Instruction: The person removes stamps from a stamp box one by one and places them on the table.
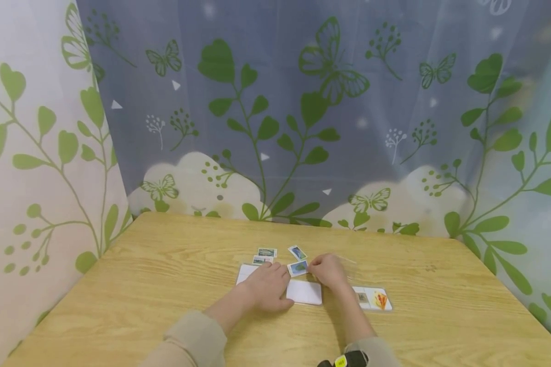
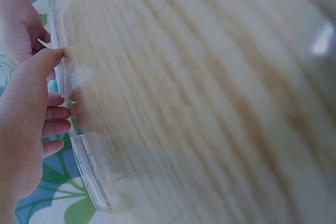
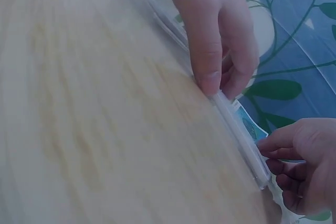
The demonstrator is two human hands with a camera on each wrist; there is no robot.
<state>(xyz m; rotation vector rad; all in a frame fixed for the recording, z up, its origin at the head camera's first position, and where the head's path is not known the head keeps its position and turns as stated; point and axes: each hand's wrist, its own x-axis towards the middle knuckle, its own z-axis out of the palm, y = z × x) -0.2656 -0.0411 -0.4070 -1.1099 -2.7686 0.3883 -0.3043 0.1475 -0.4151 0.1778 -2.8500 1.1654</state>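
Note:
In the head view my left hand (image 1: 268,286) lies across white cards with clear plastic edges (image 1: 304,292), its thumb at the near edge. My right hand (image 1: 329,271) pinches the right edge of a small blue picture stamp (image 1: 298,268) just beyond the cards. The right wrist view shows that stamp (image 3: 251,124) upright-looking behind the clear edge, with the right hand (image 3: 302,163) at its side and the left hand (image 3: 215,40) pressing the edge. In the left wrist view the left hand (image 2: 26,114) touches the clear edge; the stamp is hidden there.
Behind the cards lie another blue stamp (image 1: 297,252) and two more stamps, one greenish (image 1: 267,252), one pale (image 1: 262,260). Right of my right forearm is a sleeved card (image 1: 380,299) with an orange picture. A patterned curtain (image 1: 275,127) hangs behind the wooden table (image 1: 165,285).

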